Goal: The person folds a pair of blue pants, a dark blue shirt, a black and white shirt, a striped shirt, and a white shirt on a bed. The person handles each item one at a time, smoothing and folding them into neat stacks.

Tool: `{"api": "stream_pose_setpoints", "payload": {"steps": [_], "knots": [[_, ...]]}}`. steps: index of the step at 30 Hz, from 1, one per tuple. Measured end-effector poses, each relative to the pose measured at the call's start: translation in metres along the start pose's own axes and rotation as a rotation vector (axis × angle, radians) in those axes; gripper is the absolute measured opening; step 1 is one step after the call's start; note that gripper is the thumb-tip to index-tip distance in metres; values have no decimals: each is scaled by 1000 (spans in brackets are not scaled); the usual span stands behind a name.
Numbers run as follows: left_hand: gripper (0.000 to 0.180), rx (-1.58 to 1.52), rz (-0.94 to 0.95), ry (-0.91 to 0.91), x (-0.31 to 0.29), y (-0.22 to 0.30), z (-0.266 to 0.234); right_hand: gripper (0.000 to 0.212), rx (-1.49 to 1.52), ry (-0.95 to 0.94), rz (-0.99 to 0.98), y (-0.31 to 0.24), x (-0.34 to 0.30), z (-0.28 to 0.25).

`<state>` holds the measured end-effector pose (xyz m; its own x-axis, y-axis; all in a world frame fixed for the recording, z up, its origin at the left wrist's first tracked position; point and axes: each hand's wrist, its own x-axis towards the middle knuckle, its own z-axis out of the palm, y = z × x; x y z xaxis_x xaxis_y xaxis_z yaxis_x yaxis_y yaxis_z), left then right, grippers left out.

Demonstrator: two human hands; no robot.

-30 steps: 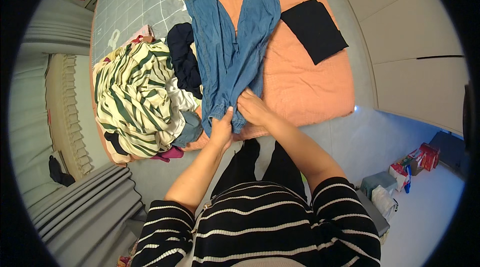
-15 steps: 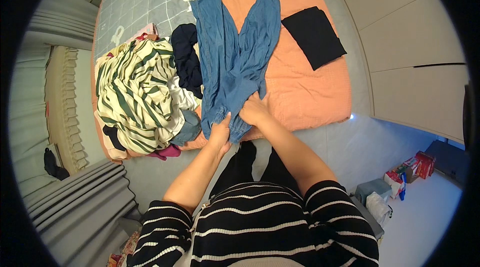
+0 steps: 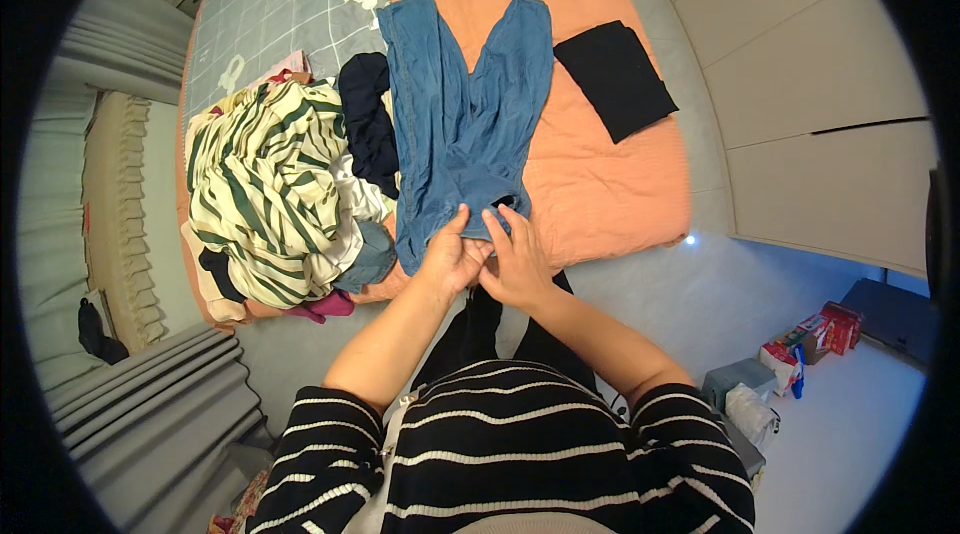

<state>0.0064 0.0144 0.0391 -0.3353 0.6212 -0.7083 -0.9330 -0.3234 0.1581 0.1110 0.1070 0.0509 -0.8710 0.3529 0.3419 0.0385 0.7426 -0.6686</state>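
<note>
Blue denim trousers (image 3: 425, 104) lie on the bed with both legs pointing away from me and the waist at the near edge. My left hand (image 3: 452, 260) grips the waistband, thumb on top and fingers curled under it. Close beside it, my right hand (image 3: 520, 269) holds the same waistband, its fingertips over the cloth. A small dark gap shows in the denim just beyond my right fingers. What the undersides of my fingers touch is partly hidden.
Left of the trousers is a heap of clothes with a green-and-cream striped garment (image 3: 265, 189) and a dark navy garment (image 3: 368, 124). A folded black garment (image 3: 617, 82) lies right, on the orange bedcover (image 3: 600, 204). Cabinets (image 3: 800, 64) stand beyond the bed's right side.
My right hand has come out from the trousers' waist area and moved down to the waistband next to my left. The waist end has been drawn together, and the legs have shifted slightly.
</note>
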Motion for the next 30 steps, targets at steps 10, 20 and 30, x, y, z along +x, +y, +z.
{"api": "stream_pose_setpoints", "payload": {"steps": [10,20,30], "knots": [[66,2399,679,-53,-20,-4,-67,39,222,223,356,34,54,-34],[21,2296,1438,-376,-71,50,-71,25,-275,-83,459,75,4,-78],[23,2010,1462,-108,-97,85,-31,31,31,12,-34,39,26,-136]]}}
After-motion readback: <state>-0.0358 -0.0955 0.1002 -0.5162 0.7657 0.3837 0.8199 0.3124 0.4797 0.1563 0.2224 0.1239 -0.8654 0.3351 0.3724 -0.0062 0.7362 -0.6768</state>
